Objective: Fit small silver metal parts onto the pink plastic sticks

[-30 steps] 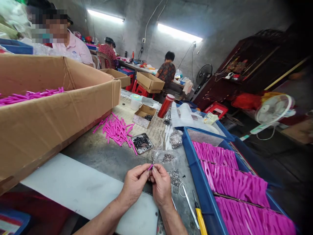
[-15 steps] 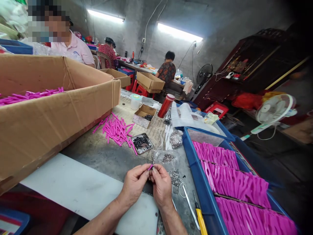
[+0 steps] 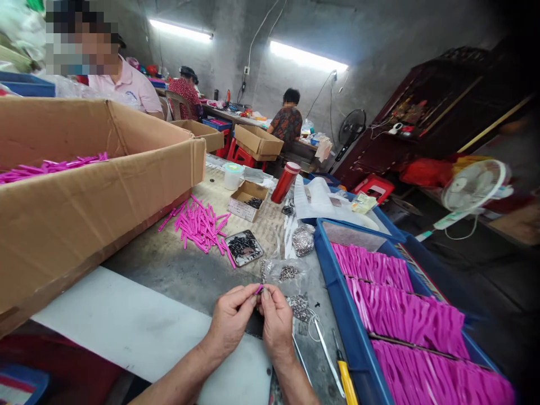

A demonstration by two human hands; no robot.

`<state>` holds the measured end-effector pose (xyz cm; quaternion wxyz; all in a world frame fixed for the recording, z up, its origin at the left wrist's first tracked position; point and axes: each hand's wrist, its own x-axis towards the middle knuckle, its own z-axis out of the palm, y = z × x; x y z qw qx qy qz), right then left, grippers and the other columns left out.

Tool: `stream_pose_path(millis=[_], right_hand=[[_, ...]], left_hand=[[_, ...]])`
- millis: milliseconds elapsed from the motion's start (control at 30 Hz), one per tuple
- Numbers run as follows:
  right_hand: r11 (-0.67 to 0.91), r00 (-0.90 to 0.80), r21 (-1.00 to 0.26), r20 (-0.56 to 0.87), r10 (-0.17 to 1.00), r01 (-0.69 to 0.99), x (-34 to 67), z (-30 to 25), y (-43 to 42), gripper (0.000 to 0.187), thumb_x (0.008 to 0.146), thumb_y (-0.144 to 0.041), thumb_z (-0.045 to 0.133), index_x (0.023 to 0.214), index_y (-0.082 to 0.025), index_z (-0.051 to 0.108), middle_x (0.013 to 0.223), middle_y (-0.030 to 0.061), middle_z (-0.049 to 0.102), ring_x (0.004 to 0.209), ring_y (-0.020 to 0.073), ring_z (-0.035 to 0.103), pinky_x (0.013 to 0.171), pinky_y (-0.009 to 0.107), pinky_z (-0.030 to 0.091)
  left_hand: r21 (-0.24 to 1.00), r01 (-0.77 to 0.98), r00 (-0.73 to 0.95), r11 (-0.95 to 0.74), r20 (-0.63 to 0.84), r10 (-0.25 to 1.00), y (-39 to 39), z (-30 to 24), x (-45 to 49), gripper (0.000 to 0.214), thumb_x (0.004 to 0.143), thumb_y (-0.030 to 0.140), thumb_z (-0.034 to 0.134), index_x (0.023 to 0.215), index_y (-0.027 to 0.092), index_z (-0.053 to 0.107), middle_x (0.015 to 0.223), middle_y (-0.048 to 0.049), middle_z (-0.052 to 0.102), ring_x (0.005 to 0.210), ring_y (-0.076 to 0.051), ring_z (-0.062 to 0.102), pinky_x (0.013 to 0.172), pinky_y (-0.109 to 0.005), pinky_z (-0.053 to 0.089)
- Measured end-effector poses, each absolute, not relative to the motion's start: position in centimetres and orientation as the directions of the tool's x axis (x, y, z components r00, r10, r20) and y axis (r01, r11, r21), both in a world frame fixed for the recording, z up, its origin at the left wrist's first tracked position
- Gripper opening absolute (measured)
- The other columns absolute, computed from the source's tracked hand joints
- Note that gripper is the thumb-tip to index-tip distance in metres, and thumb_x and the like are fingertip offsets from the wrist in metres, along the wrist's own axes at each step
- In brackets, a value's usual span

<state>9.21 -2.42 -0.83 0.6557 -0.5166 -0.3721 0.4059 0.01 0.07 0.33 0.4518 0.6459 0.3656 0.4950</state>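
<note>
My left hand (image 3: 231, 319) is closed, its thumb and forefinger pinching a short magenta plastic piece (image 3: 258, 289). Against the other end of that piece, my right hand (image 3: 277, 322) is closed too, thumb against fingers. Most of the piece is covered by my fingertips, and any smaller part in them is too small to make out. Just beyond my hands lies a clear bag of small metal parts (image 3: 289, 273). A metal tray of black parts (image 3: 243, 247) sits farther off, beside a heap of magenta strips (image 3: 201, 225).
A cardboard box (image 3: 105, 185) holding magenta pieces stands at the left. On the right, a blue crate (image 3: 337, 315) carries rows of magenta pieces. A yellow-handled screwdriver (image 3: 346, 382) lies by the crate. A red flask (image 3: 286, 183) stands farther back. Several people sit beyond.
The camera view has shifted very slightly. Both hands stay together on the magenta piece, whose tilt between the fingertips differs a little.
</note>
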Motion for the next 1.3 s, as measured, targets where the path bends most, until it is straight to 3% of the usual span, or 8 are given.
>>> stream_pose_path(millis=[167, 467, 1100, 1300], right_hand=[[0.135, 0.432, -0.985, 0.076, 0.899, -0.106, 9.35, -1.27, -2.27, 0.022, 0.071, -0.038, 0.053, 0.072, -0.017, 0.056, 0.056, -0.0034, 0.045, 0.05, 0.0099, 0.038, 0.047, 0.021, 0.031], [0.106, 0.375, -0.927, -0.04, 0.926, -0.359, 9.76, -1.79, -1.94, 0.021, 0.069, -0.037, 0.056, 0.066, -0.016, 0.05, 0.05, -0.0064, 0.036, 0.042, 0.0065, 0.027, 0.04, 0.019, 0.023], [0.102, 0.407, -0.959, -0.015, 0.913, -0.266, 9.01, -0.92, -2.18, 0.023, 0.072, -0.04, 0.05, 0.072, -0.017, 0.053, 0.052, -0.0046, 0.039, 0.045, 0.0087, 0.032, 0.043, 0.02, 0.027], [0.103, 0.388, -0.931, -0.045, 0.92, -0.351, 9.09, -1.21, -1.92, 0.022, 0.07, -0.038, 0.053, 0.068, -0.016, 0.052, 0.05, -0.0056, 0.037, 0.043, 0.0077, 0.029, 0.041, 0.019, 0.025]], left_hand=[[0.945, 0.031, 0.245, -0.325, 0.308, 0.919, 0.09, 0.3, 0.09, 0.022, 0.073, 0.016, 0.05, 0.088, 0.016, 0.066, 0.07, -0.0046, 0.065, 0.066, -0.015, 0.057, 0.061, -0.022, 0.047], [0.958, 0.012, 0.236, -0.288, 0.277, 0.931, 0.03, 0.12, 0.19, 0.022, 0.072, 0.016, 0.051, 0.088, 0.017, 0.066, 0.068, -0.0037, 0.064, 0.064, -0.015, 0.058, 0.06, -0.023, 0.048], [0.966, 0.027, 0.253, -0.255, 0.241, 0.937, 0.07, 0.04, 0.41, 0.023, 0.073, 0.017, 0.05, 0.09, 0.017, 0.066, 0.071, -0.0039, 0.063, 0.067, -0.015, 0.056, 0.062, -0.023, 0.047], [0.961, 0.033, 0.248, -0.274, 0.257, 0.934, 0.08, -0.02, 0.44, 0.022, 0.073, 0.017, 0.05, 0.088, 0.017, 0.066, 0.071, -0.0036, 0.063, 0.068, -0.015, 0.057, 0.062, -0.022, 0.047]])
